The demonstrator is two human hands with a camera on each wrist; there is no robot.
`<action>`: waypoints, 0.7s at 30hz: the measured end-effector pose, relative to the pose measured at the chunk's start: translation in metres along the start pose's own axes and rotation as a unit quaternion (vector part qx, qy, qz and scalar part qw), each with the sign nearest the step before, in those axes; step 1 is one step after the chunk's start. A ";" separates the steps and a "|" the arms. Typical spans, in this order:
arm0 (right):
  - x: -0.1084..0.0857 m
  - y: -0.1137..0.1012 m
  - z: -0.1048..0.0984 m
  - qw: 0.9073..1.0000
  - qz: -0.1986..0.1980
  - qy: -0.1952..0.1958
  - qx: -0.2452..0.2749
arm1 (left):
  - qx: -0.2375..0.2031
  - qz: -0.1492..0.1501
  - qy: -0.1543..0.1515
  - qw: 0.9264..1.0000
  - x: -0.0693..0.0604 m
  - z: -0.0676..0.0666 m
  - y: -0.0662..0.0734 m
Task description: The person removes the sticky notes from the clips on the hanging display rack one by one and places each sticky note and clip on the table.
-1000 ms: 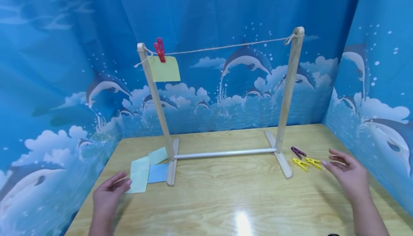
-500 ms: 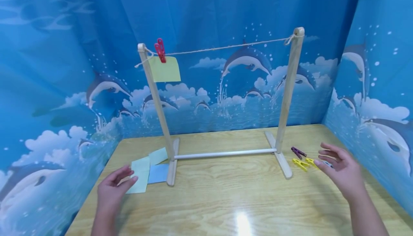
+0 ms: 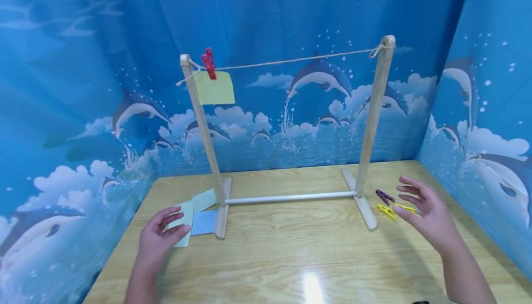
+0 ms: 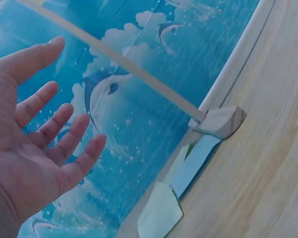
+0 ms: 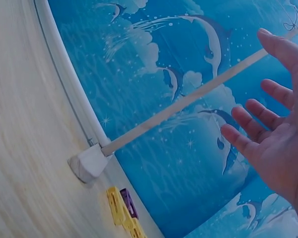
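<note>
My left hand hovers over the pale green paper at the table's left, fingers relaxed and holding nothing. A blue paper and a smaller green paper lie beside it. On the other side, my right hand is raised near the yellow clothespins, its fingers loose and its palm bare in the right wrist view. Behind them lies a purple clothespin. Part of another, bluish clip is hidden by the right hand. A red clothespin fastens a yellow-green paper to the string.
The string runs between two wooden posts that stand on flat feet. A white rod joins the feet low above the wooden table. A dolphin-printed curtain closes off the back and sides.
Both hands have moved inward and slightly up in the head view, the left toward the right and the right toward the left. The papers and clothespins have stayed where they were.
</note>
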State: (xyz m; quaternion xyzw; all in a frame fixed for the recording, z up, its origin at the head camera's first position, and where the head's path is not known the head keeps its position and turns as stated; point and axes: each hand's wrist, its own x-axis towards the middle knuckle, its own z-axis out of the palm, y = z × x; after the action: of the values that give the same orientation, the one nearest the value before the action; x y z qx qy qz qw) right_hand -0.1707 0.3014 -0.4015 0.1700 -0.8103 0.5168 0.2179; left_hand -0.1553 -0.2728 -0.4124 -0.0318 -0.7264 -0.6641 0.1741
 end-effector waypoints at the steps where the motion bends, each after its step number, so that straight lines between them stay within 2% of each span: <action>1: 0.001 -0.001 0.001 1.000 0.001 -0.002 -0.004 | 0.005 0.004 -0.007 1.000 0.000 0.002 0.001; 5: 0.005 -0.007 0.005 1.000 -0.012 -0.012 0.003 | 0.035 0.026 -0.030 0.999 0.003 0.009 0.006; 10: 0.011 -0.013 0.012 0.999 -0.028 -0.023 0.021 | 0.069 0.060 -0.041 0.995 0.007 0.016 0.010; 15: 0.014 -0.019 0.019 0.999 -0.035 -0.018 0.027 | 0.082 0.064 -0.052 0.993 0.011 0.023 0.014; 21: 0.020 -0.023 0.026 0.994 -0.059 -0.022 0.093 | 0.100 0.073 -0.069 0.990 0.014 0.029 0.020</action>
State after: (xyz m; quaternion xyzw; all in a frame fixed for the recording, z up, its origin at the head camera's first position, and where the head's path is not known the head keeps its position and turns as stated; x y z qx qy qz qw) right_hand -0.1812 0.2674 -0.3829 0.2482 -0.7521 0.5720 0.2132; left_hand -0.1692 -0.2447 -0.3908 -0.1132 -0.7952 -0.5697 0.1737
